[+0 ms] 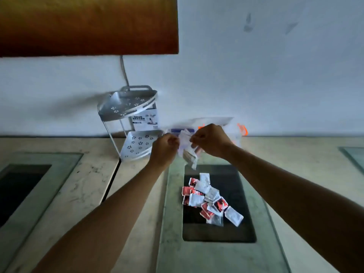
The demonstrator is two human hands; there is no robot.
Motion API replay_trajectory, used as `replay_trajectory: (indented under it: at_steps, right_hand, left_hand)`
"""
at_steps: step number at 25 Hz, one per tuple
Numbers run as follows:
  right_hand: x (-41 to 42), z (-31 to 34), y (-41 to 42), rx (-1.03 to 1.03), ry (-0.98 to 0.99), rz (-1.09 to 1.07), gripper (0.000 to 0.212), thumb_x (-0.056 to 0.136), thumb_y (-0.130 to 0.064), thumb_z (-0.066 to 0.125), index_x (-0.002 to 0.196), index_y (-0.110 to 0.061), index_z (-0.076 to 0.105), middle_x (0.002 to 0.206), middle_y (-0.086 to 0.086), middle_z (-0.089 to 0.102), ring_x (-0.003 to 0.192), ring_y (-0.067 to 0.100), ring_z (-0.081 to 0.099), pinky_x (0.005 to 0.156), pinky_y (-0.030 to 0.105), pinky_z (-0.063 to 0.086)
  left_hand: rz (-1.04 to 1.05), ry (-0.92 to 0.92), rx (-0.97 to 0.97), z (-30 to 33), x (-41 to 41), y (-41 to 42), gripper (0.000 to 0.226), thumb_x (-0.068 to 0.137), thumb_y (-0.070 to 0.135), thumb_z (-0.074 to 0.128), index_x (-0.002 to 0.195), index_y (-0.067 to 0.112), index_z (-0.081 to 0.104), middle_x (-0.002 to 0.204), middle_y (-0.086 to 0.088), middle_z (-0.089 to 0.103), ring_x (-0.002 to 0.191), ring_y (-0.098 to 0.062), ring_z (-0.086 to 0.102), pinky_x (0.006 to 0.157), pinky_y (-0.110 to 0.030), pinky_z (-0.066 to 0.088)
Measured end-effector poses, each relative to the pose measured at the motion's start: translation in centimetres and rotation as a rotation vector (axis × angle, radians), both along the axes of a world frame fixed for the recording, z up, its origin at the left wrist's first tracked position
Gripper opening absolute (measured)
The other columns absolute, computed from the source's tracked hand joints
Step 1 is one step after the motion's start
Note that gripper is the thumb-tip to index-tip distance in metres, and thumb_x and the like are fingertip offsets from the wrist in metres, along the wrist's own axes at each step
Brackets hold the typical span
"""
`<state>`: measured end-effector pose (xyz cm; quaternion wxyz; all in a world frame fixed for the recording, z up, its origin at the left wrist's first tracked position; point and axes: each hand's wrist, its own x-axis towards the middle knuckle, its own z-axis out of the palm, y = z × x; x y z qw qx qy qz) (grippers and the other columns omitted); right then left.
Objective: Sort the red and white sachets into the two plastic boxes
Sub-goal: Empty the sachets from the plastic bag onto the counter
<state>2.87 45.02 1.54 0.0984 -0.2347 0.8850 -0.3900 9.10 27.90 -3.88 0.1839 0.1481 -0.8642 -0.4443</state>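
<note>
We see two bare forearms reaching forward over a pale stone tabletop [82,186]. The left hand [164,148] and the right hand [210,139] meet above the far end of a dark inset panel [244,194], their fingers curled closed and pinching a limp clear bag [188,152] between them. The bag hangs with its long axis running down from the fingers toward us, its lower tip loose just above the panel. It is blurred, so we cannot tell what it carries inside.

Below the fingers and nearer to us, a pile of sachets [209,198] lies on the dark panel, red and white ones mixed and overlapping, pointing every which way. The pile as a whole runs slantwise from the fingers toward the right forearm.

Directly behind the fingers, against the wall, stand the plastic boxes [239,134]. The hands and the bag hide most of them; we make out only clear walls, a blue patch and an orange clasp.

Left of the fingers stands a two-tier metal corner rack [128,107], a printed card tucked in it.
</note>
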Motion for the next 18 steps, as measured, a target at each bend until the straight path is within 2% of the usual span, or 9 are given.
replay_trajectory:
  at_steps: [1,5,8,9,10,12,15,18]
  right_hand:
    - [1.2,-1.9,1.4,0.022,-0.019,-0.011,0.02,0.088,-0.017,0.067,0.073,-0.008,0.078,0.068,0.004,0.078,0.06,0.012,0.075,0.066,0.025,0.06]
    - [6.3,-8.6,5.9,0.055,-0.155,-0.073,0.02,0.088,-0.018,0.067,0.075,-0.009,0.078,0.068,0.003,0.077,0.055,0.006,0.072,0.06,0.023,0.061]
    - [10.4,-12.6,8.3,0.122,-0.226,-0.177,0.025,0.085,-0.02,0.064,0.066,-0.008,0.075,0.057,-0.001,0.071,0.045,0.001,0.061,0.047,0.02,0.048]
    - [11.6,-13.7,8.8,0.141,-0.247,-0.204,0.026,0.084,-0.021,0.063,0.065,-0.007,0.073,0.053,-0.003,0.067,0.042,0.0,0.056,0.046,0.019,0.043]
    - [12.7,-14.6,9.3,0.141,-0.277,-0.225,0.027,0.084,-0.022,0.064,0.065,-0.006,0.072,0.05,-0.003,0.064,0.04,-0.001,0.054,0.045,0.02,0.043]
    - [14.7,-16.1,10.0,0.075,-0.362,-0.263,0.026,0.084,-0.022,0.065,0.068,-0.004,0.073,0.052,0.001,0.069,0.042,-0.001,0.062,0.05,0.027,0.056]
    - [16.8,-17.7,10.8,0.024,-0.41,-0.314,0.027,0.084,-0.029,0.07,0.071,-0.007,0.076,0.06,0.006,0.074,0.051,0.013,0.071,0.055,0.034,0.059]
    - [18.0,-18.9,11.2,-0.036,-0.439,-0.339,0.023,0.082,-0.031,0.073,0.073,-0.01,0.078,0.063,0.006,0.075,0.055,0.018,0.073,0.059,0.041,0.063]
  left_hand:
    - [-0.017,-0.031,0.013,-1.6,1.0,1.5,0.02,0.09,0.022,0.059,0.081,0.009,0.071,0.08,-0.012,0.074,0.081,-0.028,0.067,0.073,-0.034,0.049]
    - [-0.061,-0.191,0.109,-8.0,5.3,6.6,0.014,0.089,0.024,0.063,0.084,0.013,0.07,0.08,-0.004,0.072,0.077,-0.022,0.066,0.071,-0.032,0.05]
    - [-0.073,-0.296,0.354,-12.5,8.8,9.6,0.02,0.085,0.033,0.064,0.077,0.015,0.069,0.068,-0.006,0.072,0.062,-0.026,0.068,0.065,-0.043,0.06]
    - [-0.074,-0.323,0.443,-13.4,9.9,10.5,0.021,0.087,0.03,0.066,0.076,0.012,0.07,0.067,-0.01,0.072,0.056,-0.024,0.067,0.062,-0.041,0.06]
    - [-0.07,-0.35,0.537,-14.2,10.9,11.3,0.022,0.09,0.025,0.067,0.075,0.008,0.07,0.067,-0.013,0.072,0.052,-0.021,0.066,0.058,-0.037,0.059]
    - [-0.078,-0.407,0.665,-14.9,12.8,12.5,0.022,0.093,0.02,0.068,0.078,0.004,0.07,0.07,-0.017,0.072,0.052,-0.02,0.066,0.056,-0.032,0.057]
    - [-0.079,-0.428,0.715,-15.7,14.7,13.6,0.016,0.089,0.02,0.073,0.085,0.004,0.071,0.073,-0.015,0.075,0.062,-0.024,0.071,0.064,-0.039,0.059]
    - [-0.026,-0.423,0.699,-16.0,15.7,14.3,0.015,0.083,0.019,0.078,0.088,0.007,0.071,0.078,-0.016,0.076,0.066,-0.026,0.073,0.069,-0.044,0.061]
